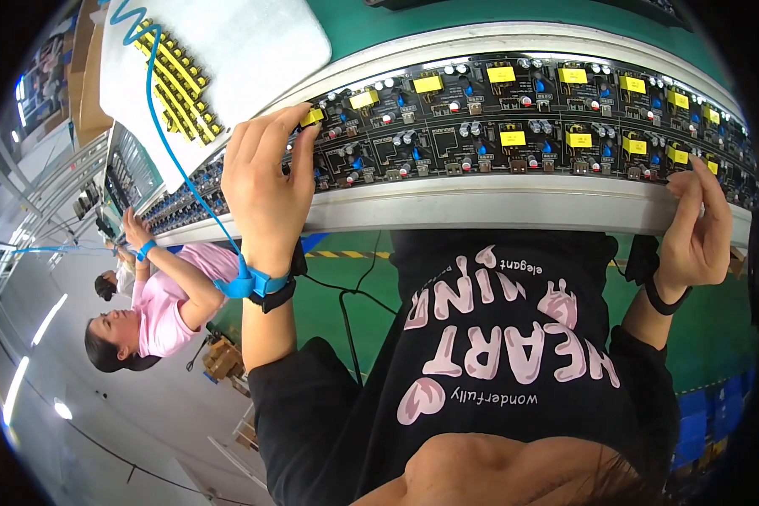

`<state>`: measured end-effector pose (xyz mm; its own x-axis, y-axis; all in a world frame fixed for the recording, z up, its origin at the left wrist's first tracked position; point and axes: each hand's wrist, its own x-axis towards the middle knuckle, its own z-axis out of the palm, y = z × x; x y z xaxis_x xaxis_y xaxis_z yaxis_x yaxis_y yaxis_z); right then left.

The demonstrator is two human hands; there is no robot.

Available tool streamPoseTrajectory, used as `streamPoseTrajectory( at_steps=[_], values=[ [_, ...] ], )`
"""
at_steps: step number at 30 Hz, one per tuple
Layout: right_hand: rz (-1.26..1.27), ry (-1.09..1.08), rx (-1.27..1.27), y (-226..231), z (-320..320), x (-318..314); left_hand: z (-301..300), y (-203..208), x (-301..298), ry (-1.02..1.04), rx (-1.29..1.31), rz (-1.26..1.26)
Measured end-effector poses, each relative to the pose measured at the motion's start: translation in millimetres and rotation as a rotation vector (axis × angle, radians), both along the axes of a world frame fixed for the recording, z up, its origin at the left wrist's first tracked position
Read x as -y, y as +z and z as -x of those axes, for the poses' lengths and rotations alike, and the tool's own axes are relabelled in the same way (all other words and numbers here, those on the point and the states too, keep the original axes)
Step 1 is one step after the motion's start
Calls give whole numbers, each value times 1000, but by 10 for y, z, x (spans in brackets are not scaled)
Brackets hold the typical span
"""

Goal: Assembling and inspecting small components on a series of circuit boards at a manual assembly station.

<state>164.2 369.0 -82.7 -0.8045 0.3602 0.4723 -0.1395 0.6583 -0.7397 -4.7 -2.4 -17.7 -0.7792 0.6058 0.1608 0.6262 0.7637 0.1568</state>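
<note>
My left hand point(270, 181) is closed in a pinch on a yellow-topped transformer point(312, 117), at the left end of the far row of black circuit boards point(443, 137). My right hand point(700, 228) is by the right end of the near row, fingers loosely bent and apart, with the tips beside a yellow transformer point(678, 156). I see nothing held in it. Both rows carry blue discs, capacitors and connectors; several boards have yellow transformers, and some near-row boards at the left show none. A blue wrist strap point(253, 282) circles my left wrist.
A white foam sheet point(270, 38) at the far left bears rows of yellow transformers point(177, 84). The strap's coiled blue cord point(164, 135) crosses it. A metal rail point(481, 205) edges the boards on my side. A person in pink point(173, 304) works farther left along the line.
</note>
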Motion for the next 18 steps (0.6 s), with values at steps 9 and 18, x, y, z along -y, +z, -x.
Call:
streamPoseTrajectory(
  at_steps=[9,18],
  values=[
    [-8,22,36,22,-11,-23,36,24,8,-20,30,-26],
    [-24,-11,36,39,16,22,40,24,1,-9,25,-33]
  ],
)
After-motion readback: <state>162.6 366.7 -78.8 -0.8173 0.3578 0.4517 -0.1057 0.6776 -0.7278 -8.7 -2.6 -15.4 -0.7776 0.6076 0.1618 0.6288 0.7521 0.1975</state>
